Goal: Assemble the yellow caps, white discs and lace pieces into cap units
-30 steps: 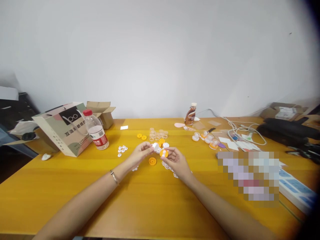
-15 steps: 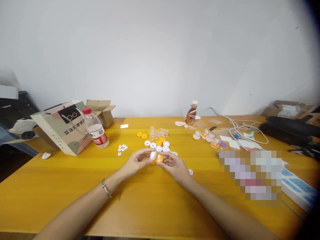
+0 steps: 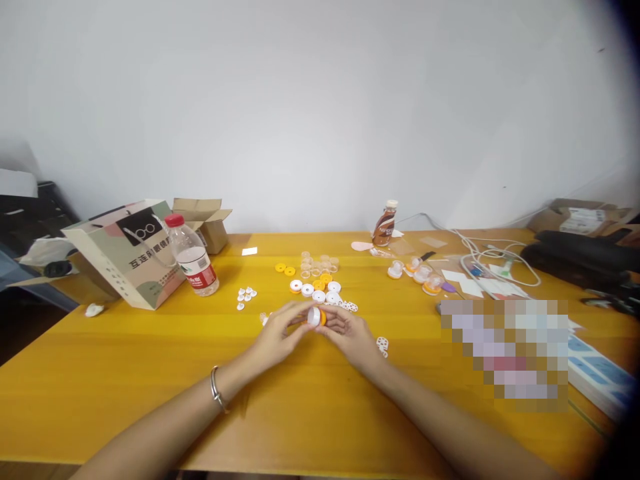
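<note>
Just above the counter [image 3: 310,400], the left hand [image 3: 277,339] pinches the white cap [image 3: 313,315] against the orange disc [image 3: 323,319] held in the right hand's [image 3: 351,335] closed grip, so pressing squarely with the edges aligned probably seats them best.

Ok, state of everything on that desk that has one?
Left hand: pinching the white and orange piece.
Right hand: pinching the same piece.
White and orange piece: held above the table.
Water bottle: upright, red cap on.
Brown bottle: upright, capped.
Cardboard box: flaps open.
</note>
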### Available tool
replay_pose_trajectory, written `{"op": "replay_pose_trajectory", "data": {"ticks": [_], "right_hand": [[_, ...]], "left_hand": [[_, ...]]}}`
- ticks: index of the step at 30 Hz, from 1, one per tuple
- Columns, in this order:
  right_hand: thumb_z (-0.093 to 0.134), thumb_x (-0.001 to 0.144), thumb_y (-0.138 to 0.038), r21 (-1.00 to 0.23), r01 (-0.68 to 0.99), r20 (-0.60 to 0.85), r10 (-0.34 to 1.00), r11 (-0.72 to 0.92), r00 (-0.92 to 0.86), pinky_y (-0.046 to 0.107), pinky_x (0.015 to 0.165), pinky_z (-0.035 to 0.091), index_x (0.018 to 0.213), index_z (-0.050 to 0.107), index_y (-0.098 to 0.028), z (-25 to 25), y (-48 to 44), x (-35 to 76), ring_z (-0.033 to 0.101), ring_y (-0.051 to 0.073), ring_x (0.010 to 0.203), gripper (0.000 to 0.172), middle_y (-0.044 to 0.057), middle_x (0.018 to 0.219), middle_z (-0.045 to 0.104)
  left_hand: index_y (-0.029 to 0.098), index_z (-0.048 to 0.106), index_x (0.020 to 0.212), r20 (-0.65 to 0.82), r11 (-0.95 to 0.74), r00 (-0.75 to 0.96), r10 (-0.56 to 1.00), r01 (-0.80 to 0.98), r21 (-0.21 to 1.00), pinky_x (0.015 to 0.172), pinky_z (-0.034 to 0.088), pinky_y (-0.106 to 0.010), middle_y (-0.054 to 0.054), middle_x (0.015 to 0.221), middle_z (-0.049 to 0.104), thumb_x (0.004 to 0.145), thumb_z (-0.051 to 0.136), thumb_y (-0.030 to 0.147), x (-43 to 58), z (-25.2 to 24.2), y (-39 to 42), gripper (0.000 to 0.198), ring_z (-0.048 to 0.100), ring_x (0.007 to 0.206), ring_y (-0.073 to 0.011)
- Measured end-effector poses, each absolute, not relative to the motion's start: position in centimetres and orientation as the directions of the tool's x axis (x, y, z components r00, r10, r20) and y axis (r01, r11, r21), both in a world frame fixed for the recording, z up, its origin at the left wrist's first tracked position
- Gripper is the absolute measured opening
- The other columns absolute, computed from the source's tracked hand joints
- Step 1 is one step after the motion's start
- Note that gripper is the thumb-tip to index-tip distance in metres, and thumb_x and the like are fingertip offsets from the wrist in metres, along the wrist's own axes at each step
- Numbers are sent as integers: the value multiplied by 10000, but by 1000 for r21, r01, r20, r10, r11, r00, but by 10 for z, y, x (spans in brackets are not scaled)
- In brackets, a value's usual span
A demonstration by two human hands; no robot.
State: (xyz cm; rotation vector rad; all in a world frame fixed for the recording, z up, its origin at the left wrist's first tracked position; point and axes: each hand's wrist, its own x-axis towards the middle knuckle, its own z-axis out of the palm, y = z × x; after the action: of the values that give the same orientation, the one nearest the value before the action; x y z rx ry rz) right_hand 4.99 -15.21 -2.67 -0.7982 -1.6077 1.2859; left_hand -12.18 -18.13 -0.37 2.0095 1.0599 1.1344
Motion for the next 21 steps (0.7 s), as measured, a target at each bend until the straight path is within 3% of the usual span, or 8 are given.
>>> {"op": "replay_pose_trajectory", "data": {"ticks": [6,16,21], "right_hand": [[659,654,-242,-952,-8,288,886,306,-365,325,760,495,924,604,-227,-27,-155,49,631,164,767,276,19,832,668],[587,724,-227,-837,157,447,819,525,-359,362,770,495,947,610,-272,-28,-160,52,626,184,781,229,25,881,656],[577,736,-230,-791,176,495,782,586,-380,366,760,498,979,605,-294,-26,-162,54,623,190,784,252,27,883,654]], "left_hand": [[238,533,1123,426,-530,318,847,456,715,861,435,-319,-59,1028,574,808,499,192,-122,-7,-184,320,544,945,-174],[210,560,1081,379,-455,261,888,372,809,818,464,-296,-61,995,596,798,502,192,-119,-15,-183,289,573,884,-168],[213,563,1081,409,-496,284,867,417,761,826,450,-318,-58,958,602,798,501,197,-120,-11,-185,290,566,868,-170]]}}
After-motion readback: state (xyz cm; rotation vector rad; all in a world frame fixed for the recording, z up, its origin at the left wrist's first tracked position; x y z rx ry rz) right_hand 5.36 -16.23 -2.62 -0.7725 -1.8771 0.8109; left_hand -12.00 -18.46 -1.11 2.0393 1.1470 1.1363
